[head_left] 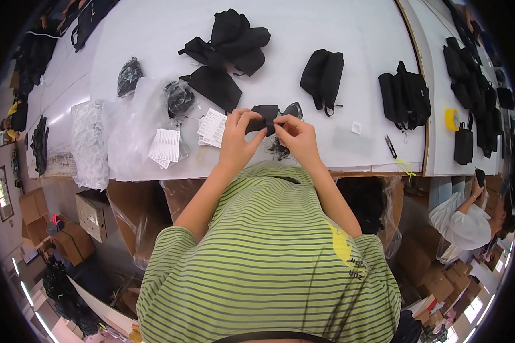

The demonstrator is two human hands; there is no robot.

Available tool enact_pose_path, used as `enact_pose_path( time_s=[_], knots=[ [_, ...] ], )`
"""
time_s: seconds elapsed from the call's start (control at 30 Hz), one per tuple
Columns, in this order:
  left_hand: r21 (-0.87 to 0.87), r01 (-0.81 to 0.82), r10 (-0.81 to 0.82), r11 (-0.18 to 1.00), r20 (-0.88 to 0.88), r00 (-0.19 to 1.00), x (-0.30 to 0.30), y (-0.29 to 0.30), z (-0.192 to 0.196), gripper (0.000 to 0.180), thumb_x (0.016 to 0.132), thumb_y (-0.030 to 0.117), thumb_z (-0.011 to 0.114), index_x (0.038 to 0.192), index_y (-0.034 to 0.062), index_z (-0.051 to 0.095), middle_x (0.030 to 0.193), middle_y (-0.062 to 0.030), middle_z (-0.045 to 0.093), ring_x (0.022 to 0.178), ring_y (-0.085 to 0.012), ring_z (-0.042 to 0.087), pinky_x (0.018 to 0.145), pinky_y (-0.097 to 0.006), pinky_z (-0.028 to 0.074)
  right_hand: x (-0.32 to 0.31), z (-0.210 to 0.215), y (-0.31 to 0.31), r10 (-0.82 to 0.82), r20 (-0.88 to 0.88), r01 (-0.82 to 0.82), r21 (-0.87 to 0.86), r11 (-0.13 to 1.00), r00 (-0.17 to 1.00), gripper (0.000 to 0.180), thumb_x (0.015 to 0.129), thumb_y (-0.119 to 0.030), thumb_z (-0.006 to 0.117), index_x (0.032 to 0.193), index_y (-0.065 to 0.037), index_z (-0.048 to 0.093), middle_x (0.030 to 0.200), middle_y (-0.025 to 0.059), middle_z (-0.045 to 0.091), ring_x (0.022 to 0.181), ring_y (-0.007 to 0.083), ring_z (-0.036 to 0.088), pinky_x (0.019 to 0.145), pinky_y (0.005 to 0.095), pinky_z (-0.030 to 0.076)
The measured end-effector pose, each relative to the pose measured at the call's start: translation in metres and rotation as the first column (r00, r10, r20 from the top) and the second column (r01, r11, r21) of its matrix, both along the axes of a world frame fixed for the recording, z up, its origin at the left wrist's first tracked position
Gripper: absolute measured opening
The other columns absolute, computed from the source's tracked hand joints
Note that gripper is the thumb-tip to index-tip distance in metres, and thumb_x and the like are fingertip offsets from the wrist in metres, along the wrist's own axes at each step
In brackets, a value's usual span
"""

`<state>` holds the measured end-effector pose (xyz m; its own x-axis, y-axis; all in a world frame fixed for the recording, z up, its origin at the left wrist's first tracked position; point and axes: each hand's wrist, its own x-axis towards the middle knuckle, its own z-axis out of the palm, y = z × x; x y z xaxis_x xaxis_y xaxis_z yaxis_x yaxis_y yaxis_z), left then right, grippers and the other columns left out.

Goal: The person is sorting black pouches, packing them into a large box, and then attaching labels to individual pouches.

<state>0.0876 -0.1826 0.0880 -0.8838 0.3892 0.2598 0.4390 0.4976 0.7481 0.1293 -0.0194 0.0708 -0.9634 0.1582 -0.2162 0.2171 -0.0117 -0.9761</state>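
Observation:
Near the table's front edge, both my hands hold one small black fabric pouch (pixel 264 110). My left hand (pixel 238 132) pinches its left side between thumb and fingers. At its right side, by a dark strap or flap, my right hand (pixel 297 135) closes with thumb and fingertips. A tangle of black cords (pixel 278 150) lies below the pouch, between my hands. Sheets of white labels (pixel 214 127) lie beside my left hand, and another stack of label sheets (pixel 165 146) is farther left. Behind my hands lies a larger black pouch (pixel 216 88).
A pile of black pouches (pixel 234 43) lies farther back, with a single black pouch (pixel 323 79) to its right. Clear plastic bags (pixel 134 128) spread at left. Scissors (pixel 390 146) lie at right, near yellow tape (pixel 452 119). A person in white (pixel 460 220) is at far right.

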Motion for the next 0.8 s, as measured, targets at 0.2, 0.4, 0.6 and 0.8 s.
enact_pose_path(
  time_s=[0.2, 0.4, 0.6, 0.8],
  knots=[
    [0.039, -0.325, 0.31, 0.945, 0.21, 0.927, 0.021, -0.004, 0.0, 0.017, 0.067, 0.005, 0.071, 0.08, 0.0043, 0.06, 0.083, -0.0068, 0.051, 0.073, -0.0208, 0.049, 0.066, -0.031, 0.041, 0.003, 0.013, -0.008, 0.048, 0.012, -0.049, 0.091, 0.995, 0.999, 0.013, 0.08, -0.019, 0.071, 0.088, -0.009, 0.072, 0.052, -0.0046, 0.051, 0.047, 0.0023, 0.037, 0.045, 0.0206, 0.026],
    [0.193, -0.387, 0.257, 0.901, 0.482, 0.838, 0.02, -0.013, -0.001, 0.009, 0.072, 0.008, 0.073, 0.079, 0.0033, 0.07, 0.066, 0.0023, 0.041, 0.06, -0.0091, 0.036, 0.053, -0.024, 0.029, 0.004, 0.021, -0.007, 0.087, -0.008, -0.085, 0.162, 0.983, 0.996, 0.012, 0.081, -0.017, 0.07, 0.087, -0.007, 0.071, 0.054, -0.0042, 0.051, 0.049, 0.0021, 0.039, 0.045, 0.0204, 0.028],
    [0.24, -0.296, 0.149, 0.924, 0.489, 0.86, 0.021, -0.013, 0.004, 0.01, 0.075, 0.009, 0.073, 0.083, 0.0033, 0.071, 0.07, 0.0027, 0.045, 0.06, -0.0053, 0.036, 0.053, -0.022, 0.028, 0.008, 0.023, -0.016, 0.214, -0.149, -0.135, 0.416, 0.899, 0.966, 0.009, 0.081, -0.014, 0.07, 0.087, -0.008, 0.071, 0.06, -0.0037, 0.055, 0.051, 0.0023, 0.042, 0.046, 0.0201, 0.031],
    [0.47, -0.395, 0.176, 0.79, 0.443, 0.879, 0.023, -0.013, 0.009, 0.007, 0.082, 0.006, 0.067, 0.087, 0.0013, 0.067, 0.089, -0.002, 0.063, 0.073, -0.006, 0.054, 0.066, -0.02, 0.042, 0.009, 0.028, -0.003, 0.057, -0.043, -0.058, -0.032, 0.998, 0.997, 0.013, 0.083, -0.013, 0.068, 0.092, -0.006, 0.062, 0.069, -0.0018, 0.056, 0.063, 0.0066, 0.051, 0.057, 0.0237, 0.04]
  ],
)
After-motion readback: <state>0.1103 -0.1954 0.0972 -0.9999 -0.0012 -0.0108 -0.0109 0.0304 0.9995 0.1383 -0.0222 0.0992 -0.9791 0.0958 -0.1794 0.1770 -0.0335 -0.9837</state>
